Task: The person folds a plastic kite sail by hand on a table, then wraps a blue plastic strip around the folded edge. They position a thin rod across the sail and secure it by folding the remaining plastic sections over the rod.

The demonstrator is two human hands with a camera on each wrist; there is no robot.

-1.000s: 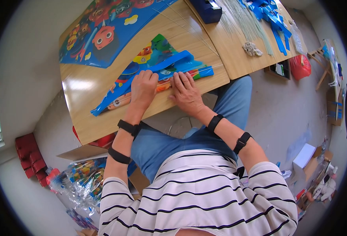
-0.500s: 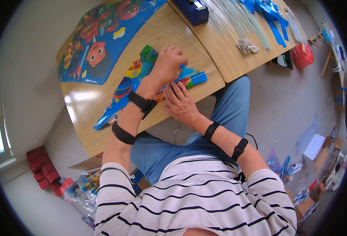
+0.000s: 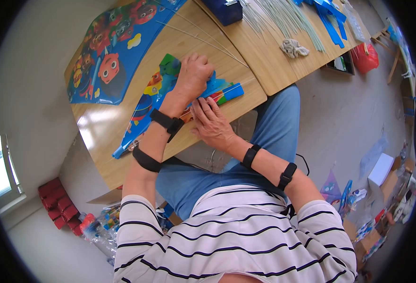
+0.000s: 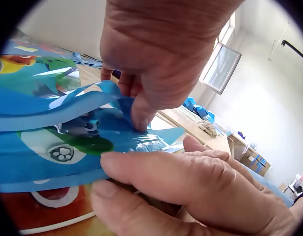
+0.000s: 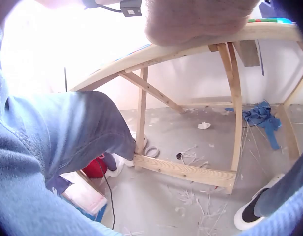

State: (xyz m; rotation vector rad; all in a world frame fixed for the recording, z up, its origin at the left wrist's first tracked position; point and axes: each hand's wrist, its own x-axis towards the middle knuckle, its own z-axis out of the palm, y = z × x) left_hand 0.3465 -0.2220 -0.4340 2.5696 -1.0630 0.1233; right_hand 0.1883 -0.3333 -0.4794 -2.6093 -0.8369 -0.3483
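Observation:
A printed plastic sheet (image 3: 144, 106) with cartoon figures and blue edges lies on the near table. Over its far right part, my left hand (image 3: 193, 78) is raised; in the left wrist view this hand (image 4: 161, 54) pinches a glossy blue strip (image 4: 53, 115) between thumb and fingers. My right hand (image 3: 213, 123) rests at the sheet's near edge, and in the left wrist view its fingers (image 4: 156, 172) lie extended, pressing the printed film. A thin white rod (image 3: 227, 89) runs along this edge. The right wrist view catches only part of my right hand (image 5: 195, 22).
A larger printed sheet (image 3: 123, 56) lies at the far left of the table (image 3: 99, 158). On the adjoining table are thin rods (image 3: 288, 23), a dark blue box (image 3: 227, 12), a crumpled cloth (image 3: 294, 48) and blue strips (image 3: 330, 19). A red bag (image 3: 366, 59) stands beyond.
My left hand has moved away from my body and to the right, taking the blue strip's end along. My right hand has stayed pressed at the sheet's near edge. The head view has shifted slightly.

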